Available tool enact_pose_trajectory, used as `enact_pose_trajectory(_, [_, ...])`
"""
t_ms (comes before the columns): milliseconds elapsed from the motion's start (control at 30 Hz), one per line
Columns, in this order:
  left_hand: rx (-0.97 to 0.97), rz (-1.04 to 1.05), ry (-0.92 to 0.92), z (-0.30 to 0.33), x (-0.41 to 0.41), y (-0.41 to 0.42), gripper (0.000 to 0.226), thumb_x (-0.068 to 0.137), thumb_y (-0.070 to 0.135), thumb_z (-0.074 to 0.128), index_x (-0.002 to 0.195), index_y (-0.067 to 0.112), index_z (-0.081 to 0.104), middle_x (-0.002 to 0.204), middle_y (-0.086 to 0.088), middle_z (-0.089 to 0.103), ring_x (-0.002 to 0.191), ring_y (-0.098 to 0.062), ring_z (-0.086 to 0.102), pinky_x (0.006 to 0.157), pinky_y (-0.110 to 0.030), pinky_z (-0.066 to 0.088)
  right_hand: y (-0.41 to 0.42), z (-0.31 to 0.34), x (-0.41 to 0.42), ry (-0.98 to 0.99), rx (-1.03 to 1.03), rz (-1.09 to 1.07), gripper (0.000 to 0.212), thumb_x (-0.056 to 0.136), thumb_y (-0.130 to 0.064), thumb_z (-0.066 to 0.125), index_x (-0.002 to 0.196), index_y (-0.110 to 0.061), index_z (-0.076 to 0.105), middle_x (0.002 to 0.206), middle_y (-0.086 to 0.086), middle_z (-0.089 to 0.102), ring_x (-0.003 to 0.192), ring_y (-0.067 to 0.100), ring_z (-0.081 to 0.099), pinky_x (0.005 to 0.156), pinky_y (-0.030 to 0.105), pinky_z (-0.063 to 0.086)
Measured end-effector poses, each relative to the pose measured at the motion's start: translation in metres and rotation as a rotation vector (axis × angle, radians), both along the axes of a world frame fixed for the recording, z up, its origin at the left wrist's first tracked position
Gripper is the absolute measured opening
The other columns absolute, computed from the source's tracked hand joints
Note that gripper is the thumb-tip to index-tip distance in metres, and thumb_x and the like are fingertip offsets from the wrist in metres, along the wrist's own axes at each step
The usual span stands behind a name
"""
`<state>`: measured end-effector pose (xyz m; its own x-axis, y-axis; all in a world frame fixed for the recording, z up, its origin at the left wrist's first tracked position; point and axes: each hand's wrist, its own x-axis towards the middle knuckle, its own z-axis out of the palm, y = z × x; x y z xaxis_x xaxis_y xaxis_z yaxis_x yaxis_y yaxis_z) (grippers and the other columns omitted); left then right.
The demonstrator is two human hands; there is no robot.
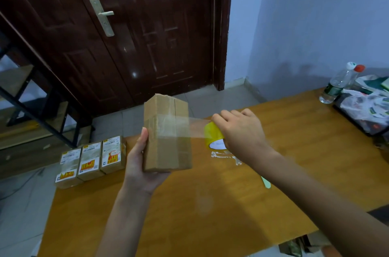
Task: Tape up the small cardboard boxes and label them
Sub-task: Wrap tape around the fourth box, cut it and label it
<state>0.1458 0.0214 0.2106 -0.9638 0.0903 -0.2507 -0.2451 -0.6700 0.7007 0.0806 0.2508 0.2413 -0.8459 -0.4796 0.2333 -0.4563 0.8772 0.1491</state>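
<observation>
Box [168,136] looks light and stiff; our left hand [141,164] grips its bottom. Our right hand [242,132] holds the tape roll [213,135], its sticky strip pulled tight.

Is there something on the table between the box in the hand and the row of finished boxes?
Nothing visible. Bare table lies between the held box and the three labelled boxes at the table's far-left edge.

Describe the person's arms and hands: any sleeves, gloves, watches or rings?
Both forearms are bare as far as the frame shows; no sleeves appear. The left hand and right hand wear no gloves, and no watch, bracelet or ring shows. Short, unpainted nails.
</observation>
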Motion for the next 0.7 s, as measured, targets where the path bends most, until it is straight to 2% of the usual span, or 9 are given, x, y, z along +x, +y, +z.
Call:
enact_pose_trajectory(167, [0.036,-0.041,0.049,0.010,0.001,0.003,0.052,0.086,0.059,0.051,0.121,0.025,0.068,0.121,-0.012,0.066,0.106,-0.031,0.066,0.087,-0.047,0.052,-0.006,0.002,0.001,0.074,-0.070,0.018,0.041,0.059,0.006,0.058,0.094,-0.015,0.060,0.069,0.001,0.051,0.060,0.025,0.049,0.059,0.031,0.027])
enact_pose_trajectory(300, [0.068,-0.076,0.066,0.012,0.003,0.012,0.056,0.094,0.061,0.037,0.125,0.025,0.066,0.124,-0.010,0.066,0.111,-0.029,0.065,0.088,-0.046,0.054,-0.008,0.000,0.003,0.089,-0.107,0.020,0.037,0.065,0.007,0.057,0.095,-0.014,0.060,0.070,0.001,0.051,0.060,0.024,0.049,0.059,0.031,0.026])
enact_pose_trajectory(433, [0.098,-0.109,0.071,0.011,0.003,0.017,0.057,0.094,0.063,0.036,0.125,0.026,0.066,0.126,-0.009,0.066,0.113,-0.028,0.064,0.090,-0.045,0.053,-0.009,-0.002,0.006,0.076,-0.135,0.012,0.040,0.064,0.008,0.060,0.098,-0.013,0.061,0.071,0.001,0.052,0.061,0.023,0.049,0.059,0.031,0.027])
enact_pose_trajectory(600, [0.134,-0.212,0.085,0.006,0.001,0.024,0.067,0.087,0.063,0.053,0.141,0.023,0.051,0.141,-0.016,0.052,0.125,-0.036,0.052,0.103,-0.050,0.040,-0.018,-0.007,0.011,0.026,-0.149,0.006,0.043,0.069,0.005,0.062,0.109,-0.012,0.060,0.082,0.003,0.058,0.071,0.025,0.055,0.063,0.032,0.029])
enact_pose_trajectory(700, [0.155,-0.283,0.063,0.000,-0.003,0.026,0.074,0.088,0.064,0.050,0.147,0.021,0.040,0.146,-0.019,0.043,0.128,-0.038,0.044,0.105,-0.052,0.035,-0.027,-0.008,0.012,-0.027,-0.146,0.007,0.044,0.072,0.001,0.062,0.114,-0.010,0.055,0.089,0.006,0.058,0.079,0.027,0.055,0.067,0.034,0.028])
